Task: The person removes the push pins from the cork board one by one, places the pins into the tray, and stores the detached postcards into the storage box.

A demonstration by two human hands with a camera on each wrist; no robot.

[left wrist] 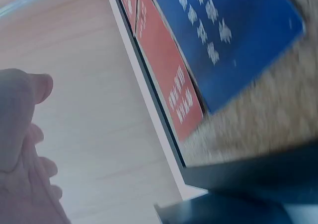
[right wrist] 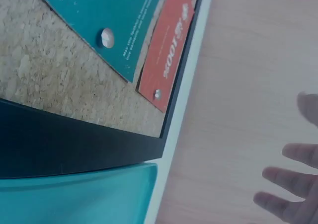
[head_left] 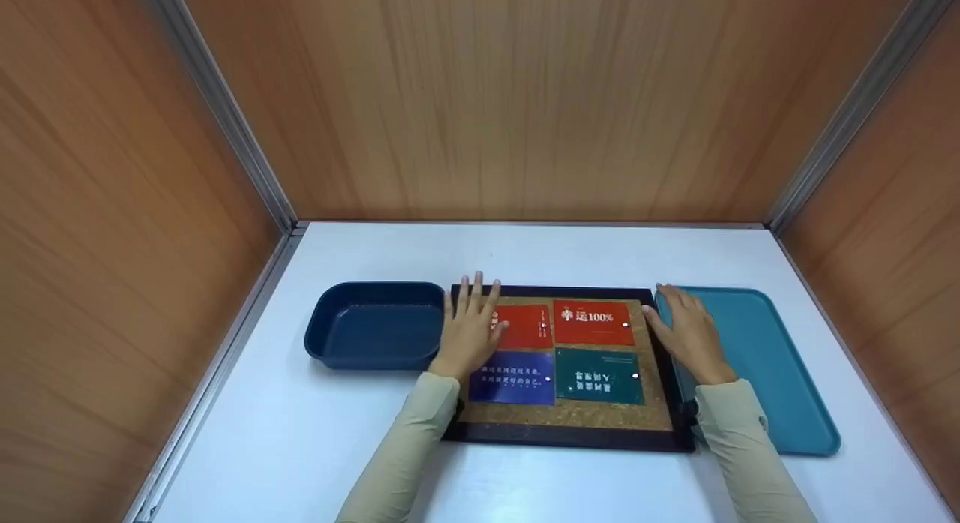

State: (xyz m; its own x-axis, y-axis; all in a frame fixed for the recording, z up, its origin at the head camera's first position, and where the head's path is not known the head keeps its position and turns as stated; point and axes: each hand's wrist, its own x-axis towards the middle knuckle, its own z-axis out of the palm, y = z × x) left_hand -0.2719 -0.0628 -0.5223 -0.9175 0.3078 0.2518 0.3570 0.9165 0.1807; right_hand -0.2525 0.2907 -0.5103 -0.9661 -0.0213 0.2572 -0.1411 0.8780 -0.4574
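A dark-framed cork board (head_left: 577, 415) lies in the middle of the table. On it are a left red card (head_left: 526, 329), a right red card (head_left: 606, 334), a blue card (head_left: 517, 392) and a green card (head_left: 609, 362). Pale round pins show near the cards' right edges; one pin (right wrist: 107, 37) is in the green card. My left hand (head_left: 469, 335), fingers spread, is over the board's left side and hides part of the left red card. Beside the right frame edge, my right hand (head_left: 694, 341) has its fingers extended, partly over the tray. Neither hand holds anything; contact cannot be told.
A dark blue deep bin (head_left: 375, 335) stands left of the board. To the right, a flat teal tray (head_left: 784, 388) lies against or very near the frame. Wooden panels (head_left: 525, 103) enclose the white table (head_left: 262, 448) at the back and sides.
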